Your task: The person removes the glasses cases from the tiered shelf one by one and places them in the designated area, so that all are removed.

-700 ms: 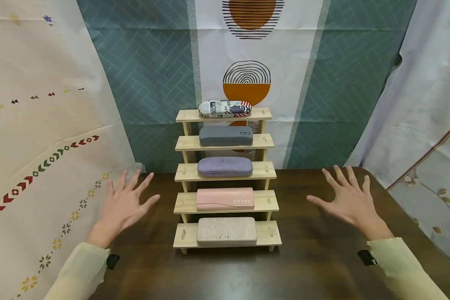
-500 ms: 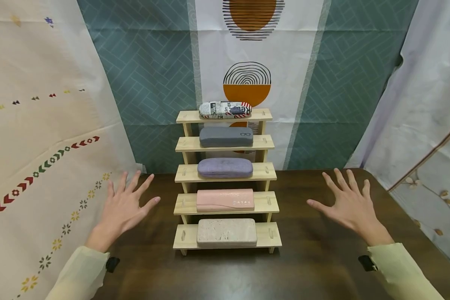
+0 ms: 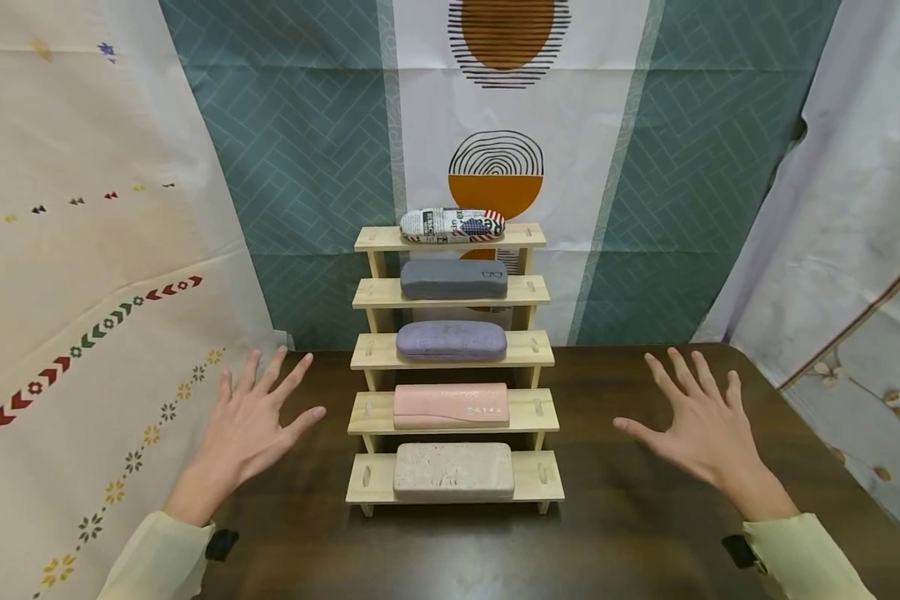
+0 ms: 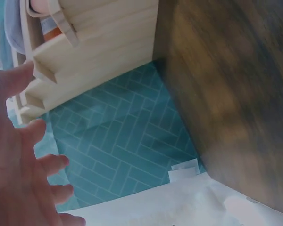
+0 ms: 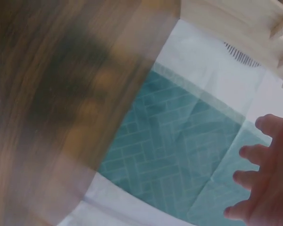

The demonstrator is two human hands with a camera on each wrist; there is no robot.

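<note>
My left hand [image 3: 247, 425], fingers spread, is held left of a stepped wooden rack [image 3: 378, 352] and touches nothing. On the other side, my right hand [image 3: 708, 433] is spread the same way, also apart from the rack. One glasses case lies on each step: a newsprint-and-flag patterned case [image 3: 450, 225] on top, then a grey case [image 3: 453, 279], a purple case [image 3: 450, 341], a pink case [image 3: 450, 406] and a cream case [image 3: 453, 472] at the bottom. The left wrist view shows my left thumb and fingertips near the rack's side [image 4: 104, 56].
The rack stands on a dark brown wooden table [image 3: 450, 558]. Behind it hangs a green and white cloth [image 3: 307, 167]. A cream patterned cloth [image 3: 82, 250] closes off the left, and a white floral cloth [image 3: 855, 292] the right.
The head view has tilted up a little, so the rack, cases and cloths sit slightly lower in it. Both hands stay spread, nearly unmoved; the cases keep their places.
</note>
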